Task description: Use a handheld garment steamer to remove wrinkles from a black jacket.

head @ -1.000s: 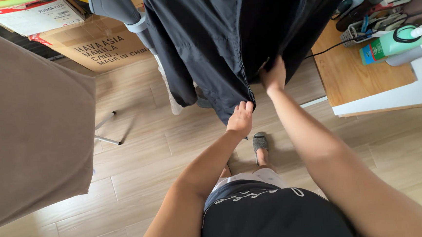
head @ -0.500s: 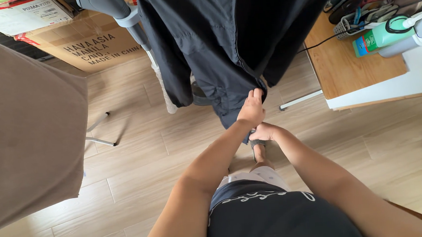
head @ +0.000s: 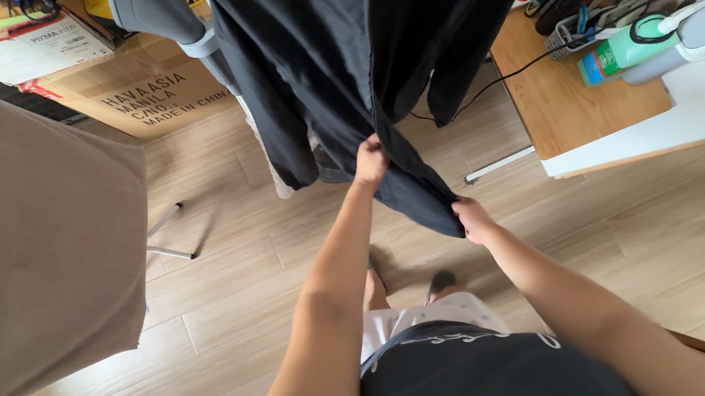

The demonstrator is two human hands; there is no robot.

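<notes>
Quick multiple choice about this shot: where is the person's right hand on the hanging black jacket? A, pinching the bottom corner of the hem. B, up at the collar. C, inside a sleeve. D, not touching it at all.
A: the right hand pinches the lowest corner of the black jacket and holds it out, while the left hand grips the front edge higher up.

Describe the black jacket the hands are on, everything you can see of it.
The black jacket hangs from above the frame, of thin, smooth, slightly glossy fabric. A sleeve droops at each side, and a front opening edge runs down its middle. The left hand pinches that edge partway down; the right hand grips the bottom hem corner, pulling the lower panel out slantwise toward the person. Its top is out of view.
</notes>
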